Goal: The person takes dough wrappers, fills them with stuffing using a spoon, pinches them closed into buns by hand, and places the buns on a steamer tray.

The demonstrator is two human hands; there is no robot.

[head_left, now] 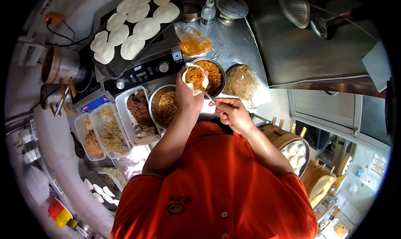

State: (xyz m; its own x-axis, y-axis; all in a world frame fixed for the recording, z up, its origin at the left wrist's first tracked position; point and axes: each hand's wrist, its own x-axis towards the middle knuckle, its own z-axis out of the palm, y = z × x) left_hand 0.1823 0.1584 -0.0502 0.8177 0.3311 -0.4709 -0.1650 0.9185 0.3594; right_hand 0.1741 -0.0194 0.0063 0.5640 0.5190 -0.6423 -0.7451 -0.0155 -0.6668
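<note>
Fingers of left hand curled around filled dough wrapper.

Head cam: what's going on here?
The person's left hand cups an open dough wrapper with orange-brown filling in it. The right hand holds a metal utensil at the wrapper's edge. Just beyond is a metal bowl of similar-looking filling. More flat dough rounds lie at the upper left.

Dough wrapper with filling; metal utensil.
Wrapper pale, cupped open, rim wavy, orange-brown filling heaped inside; held above near edge of tabletop. Utensil slender, slanted, upper end at wrapper's lower rim.
</note>
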